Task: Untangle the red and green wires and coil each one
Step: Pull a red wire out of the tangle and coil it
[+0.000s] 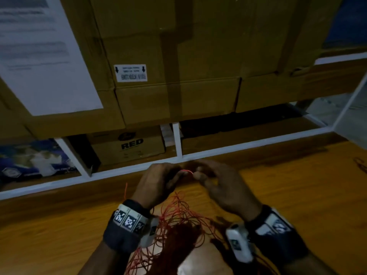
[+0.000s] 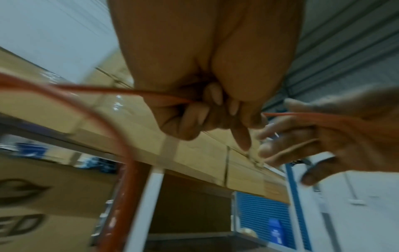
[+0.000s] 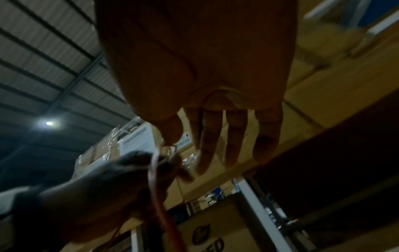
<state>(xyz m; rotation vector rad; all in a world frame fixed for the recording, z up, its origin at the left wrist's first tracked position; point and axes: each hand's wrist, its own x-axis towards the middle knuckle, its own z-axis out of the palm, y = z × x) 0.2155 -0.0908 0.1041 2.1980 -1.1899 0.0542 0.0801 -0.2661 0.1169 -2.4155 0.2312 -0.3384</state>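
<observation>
Cardboard boxes [image 1: 178, 56] sitting on white shelf rack [image 1: 176, 139] beyond wooden table [image 1: 297, 195]. Red wire [image 1: 178, 221] tangle hanging at table's near edge between wrists. Left hand [image 1: 156, 183] curling fingers around strand; right hand [image 1: 220, 185] pinching wire with thumb and forefinger, other fingers extending loosely.

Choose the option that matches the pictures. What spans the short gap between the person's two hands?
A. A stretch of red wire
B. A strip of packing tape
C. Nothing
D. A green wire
A: a short stretch of the red wire runs from the left hand to the right hand, each pinching it above the wooden table.
</observation>
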